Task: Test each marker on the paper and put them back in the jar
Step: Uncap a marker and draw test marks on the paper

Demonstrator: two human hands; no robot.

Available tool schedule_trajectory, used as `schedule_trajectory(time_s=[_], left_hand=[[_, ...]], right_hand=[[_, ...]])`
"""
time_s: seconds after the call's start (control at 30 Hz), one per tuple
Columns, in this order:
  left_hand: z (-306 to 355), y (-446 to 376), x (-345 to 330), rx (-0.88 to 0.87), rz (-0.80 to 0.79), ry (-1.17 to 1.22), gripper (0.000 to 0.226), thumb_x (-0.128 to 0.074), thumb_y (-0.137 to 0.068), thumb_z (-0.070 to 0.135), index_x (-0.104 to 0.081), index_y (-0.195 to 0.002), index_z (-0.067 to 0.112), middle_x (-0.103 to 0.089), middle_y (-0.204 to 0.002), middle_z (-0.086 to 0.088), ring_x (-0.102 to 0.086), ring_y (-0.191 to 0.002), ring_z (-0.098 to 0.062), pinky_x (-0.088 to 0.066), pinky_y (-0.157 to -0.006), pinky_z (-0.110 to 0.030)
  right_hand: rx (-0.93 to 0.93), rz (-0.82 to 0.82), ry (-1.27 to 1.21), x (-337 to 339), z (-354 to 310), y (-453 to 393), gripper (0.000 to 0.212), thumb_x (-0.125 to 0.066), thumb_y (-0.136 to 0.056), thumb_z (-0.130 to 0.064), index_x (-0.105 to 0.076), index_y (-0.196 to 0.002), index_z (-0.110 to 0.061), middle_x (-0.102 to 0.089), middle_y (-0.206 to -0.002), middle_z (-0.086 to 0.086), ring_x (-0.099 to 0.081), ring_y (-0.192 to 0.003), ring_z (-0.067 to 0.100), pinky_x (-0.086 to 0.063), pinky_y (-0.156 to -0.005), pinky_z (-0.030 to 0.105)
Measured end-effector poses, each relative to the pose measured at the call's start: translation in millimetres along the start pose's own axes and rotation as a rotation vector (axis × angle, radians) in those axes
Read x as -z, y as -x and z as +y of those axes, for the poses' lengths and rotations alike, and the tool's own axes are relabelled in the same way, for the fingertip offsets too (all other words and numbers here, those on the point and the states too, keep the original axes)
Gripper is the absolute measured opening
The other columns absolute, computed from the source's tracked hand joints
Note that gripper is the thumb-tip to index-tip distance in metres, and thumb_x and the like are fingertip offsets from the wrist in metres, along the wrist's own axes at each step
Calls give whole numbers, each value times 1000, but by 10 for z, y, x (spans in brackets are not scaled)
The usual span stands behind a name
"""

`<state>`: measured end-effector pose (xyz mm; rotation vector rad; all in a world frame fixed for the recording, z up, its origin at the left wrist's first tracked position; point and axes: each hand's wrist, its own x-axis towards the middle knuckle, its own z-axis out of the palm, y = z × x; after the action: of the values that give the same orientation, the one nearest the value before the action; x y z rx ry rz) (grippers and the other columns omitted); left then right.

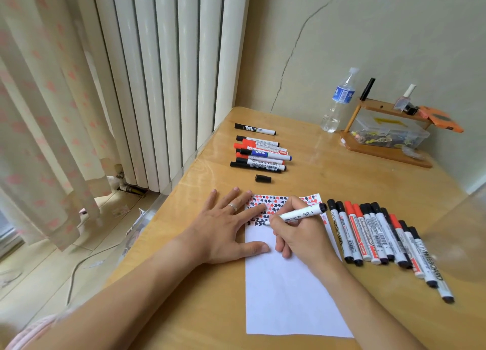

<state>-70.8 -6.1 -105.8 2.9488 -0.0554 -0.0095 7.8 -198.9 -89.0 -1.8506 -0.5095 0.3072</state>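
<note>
A white sheet of paper [286, 292] lies on the wooden table [205, 310], its top part covered with black and red marks. My right hand [299, 236] grips an uncapped white marker [299, 213], tip touching the paper at the marked area. My left hand [226, 226] lies flat, fingers spread, pressing the paper's left edge. A loose black cap [263, 178] lies above the paper. Several capped markers [386, 239] lie in a row to the right of the paper. Another group of markers [260, 152] lies farther back. A clear jar [462, 234] shows blurred at the right edge.
A water bottle [339, 102] and a wooden rack [386, 150] with a clear plastic box stand at the back right by the wall. A white radiator [171, 73] and curtain run along the table's left edge.
</note>
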Motion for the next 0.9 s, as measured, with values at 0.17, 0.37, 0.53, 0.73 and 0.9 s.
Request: schedule_trajectory(time_s=[0.17,0.37,0.53,0.73,0.9], left_hand=[[3,0,-8,6,1,-9,91,-21,-80,94,3,-158,54,10,-170,11,19,-155,-13,10,-124,-55],[10,0,-3,11,12,-22,90,-20,-80,94,2,-157,54,10,-170,10,19,-155,-13,13,-122,-57],[16,5,1,12,0,-25,90,-21,-81,93,4,-157,53,11,-170,11,20,-155,-13,12,-123,-57],[10,2,5,5,-14,-28,89,-21,-83,92,7,-157,53,13,-170,10,22,-155,-14,12,-123,-57],[17,4,21,7,-33,-34,89,-20,-83,92,8,-157,52,14,-170,10,22,-154,-14,12,-123,-57]], right_hand=[[-7,-6,15,-3,8,-19,21,-69,-96,-14,-53,-81,-14,-62,-57,21,-55,-45,34,-43,-46,34],[-29,22,13,-6,8,-18,20,-68,-96,-13,-52,-84,-9,-63,-58,21,-56,-45,34,-42,-46,33],[-22,32,14,-8,0,-18,19,-67,-96,-14,-53,-85,-8,-63,-58,22,-55,-44,33,-42,-44,31],[-24,22,23,-11,9,-24,18,-68,-95,-14,-55,-83,-11,-62,-57,21,-55,-45,32,-43,-45,33],[-25,26,31,-10,15,-14,18,-67,-94,-12,-55,-81,-13,-62,-56,21,-55,-43,31,-42,-44,31]])
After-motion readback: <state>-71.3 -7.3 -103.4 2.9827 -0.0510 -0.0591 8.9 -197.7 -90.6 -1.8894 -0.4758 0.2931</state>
